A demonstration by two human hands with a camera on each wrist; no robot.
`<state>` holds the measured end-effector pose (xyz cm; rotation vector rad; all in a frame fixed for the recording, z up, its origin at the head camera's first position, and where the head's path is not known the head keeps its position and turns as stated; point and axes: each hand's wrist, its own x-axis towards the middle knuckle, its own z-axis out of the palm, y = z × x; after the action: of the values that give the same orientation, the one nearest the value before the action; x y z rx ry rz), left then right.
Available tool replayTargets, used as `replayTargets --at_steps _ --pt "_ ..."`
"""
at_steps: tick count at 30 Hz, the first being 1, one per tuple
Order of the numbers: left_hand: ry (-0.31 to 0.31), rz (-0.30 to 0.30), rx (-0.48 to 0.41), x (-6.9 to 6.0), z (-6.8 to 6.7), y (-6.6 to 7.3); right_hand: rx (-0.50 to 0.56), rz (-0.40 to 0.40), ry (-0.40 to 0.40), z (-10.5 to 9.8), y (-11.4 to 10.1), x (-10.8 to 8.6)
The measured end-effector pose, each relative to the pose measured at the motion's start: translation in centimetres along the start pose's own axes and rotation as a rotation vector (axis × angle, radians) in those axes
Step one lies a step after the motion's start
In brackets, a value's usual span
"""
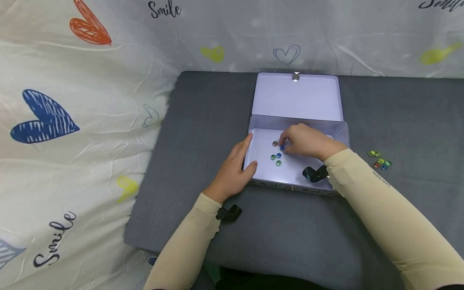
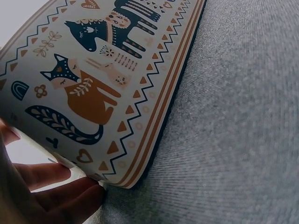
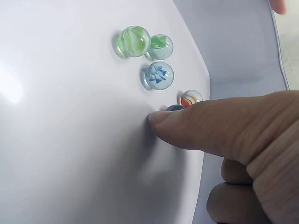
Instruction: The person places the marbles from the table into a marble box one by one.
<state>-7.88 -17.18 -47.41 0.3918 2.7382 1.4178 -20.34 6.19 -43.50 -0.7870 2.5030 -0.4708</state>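
Observation:
In the head view, the left hand (image 1: 232, 174) lies with extended fingers along the left wall of the open metal box (image 1: 297, 186), its thumb at the rim. Its fingers (image 2: 70, 198) touch the patterned box side (image 2: 93, 93) in the left wrist view. Inside the box, the right hand (image 1: 308, 141) pinches a blue marble (image 1: 282, 148) at its fingertips. The right wrist view shows the thumb of this hand (image 3: 233, 135) partly covering that marble (image 3: 174, 108). Close by are an orange-swirled marble (image 3: 191, 98), another blue marble (image 3: 159, 75) and two green ones (image 3: 134, 41).
The box's lid (image 1: 297, 96) is folded back behind it. Several loose marbles (image 1: 381, 161) lie on the grey tabletop (image 1: 409, 121), right of the box and near the right sleeve. A printed curtain (image 1: 235, 36) hangs behind and to the left.

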Motion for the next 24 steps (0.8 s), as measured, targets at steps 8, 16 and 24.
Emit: replayTargets --at_steps 8,16,24 --pt "-0.006 -0.009 0.0 -0.1 0.1 -0.2 0.017 0.041 -0.021 -0.2 -0.3 -0.3" --pt "-0.003 -0.012 0.002 -0.1 0.0 0.0 0.039 0.015 0.025 -0.9 -0.3 -0.8" --pt "-0.005 -0.007 0.004 0.0 0.1 -0.2 0.065 -0.021 0.079 -2.1 -0.8 -1.7"
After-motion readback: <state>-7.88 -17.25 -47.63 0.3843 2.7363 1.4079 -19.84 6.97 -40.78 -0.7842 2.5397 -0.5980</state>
